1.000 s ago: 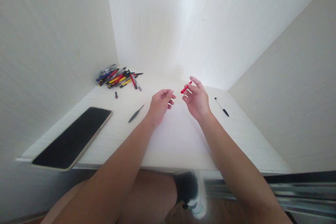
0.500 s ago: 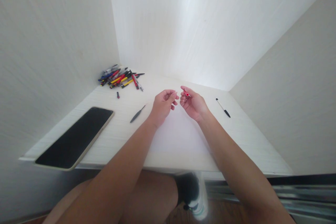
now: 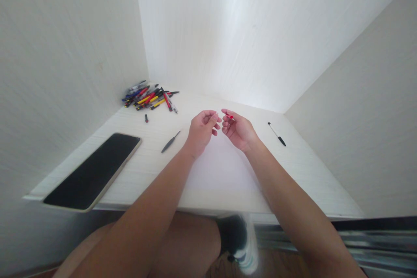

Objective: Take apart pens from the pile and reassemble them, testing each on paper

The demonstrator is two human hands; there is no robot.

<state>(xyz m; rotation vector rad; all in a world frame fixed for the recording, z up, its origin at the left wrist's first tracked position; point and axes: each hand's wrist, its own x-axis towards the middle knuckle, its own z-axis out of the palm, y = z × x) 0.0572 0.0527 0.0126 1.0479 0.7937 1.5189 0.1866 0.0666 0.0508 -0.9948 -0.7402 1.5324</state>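
Note:
Above the middle of the desk my left hand (image 3: pixel 203 130) is closed, thumb and forefinger pinched together. A tiny pale bit shows at those fingertips, too small to name. Close beside it, on the right, my right hand (image 3: pixel 237 130) is turned partly palm up. Its thumb and fingers hold a small red tube-like piece (image 3: pixel 231 117), its round end facing me. The fingertips of both hands are nearly touching. Under them lies a white sheet of paper (image 3: pixel 221 169).
A heap of pens (image 3: pixel 148 97) lies in the back left corner. A small dark cap-like piece (image 3: pixel 146 118), a grey slim tool (image 3: pixel 170 142) and a phone (image 3: pixel 94 171) are on the left. On the right lies a black-and-white pen (image 3: pixel 276 134). Walls enclose the desk.
My right hand has shifted slightly left, and the red piece in it has turned so its round end looks solid red. The left hand has barely moved.

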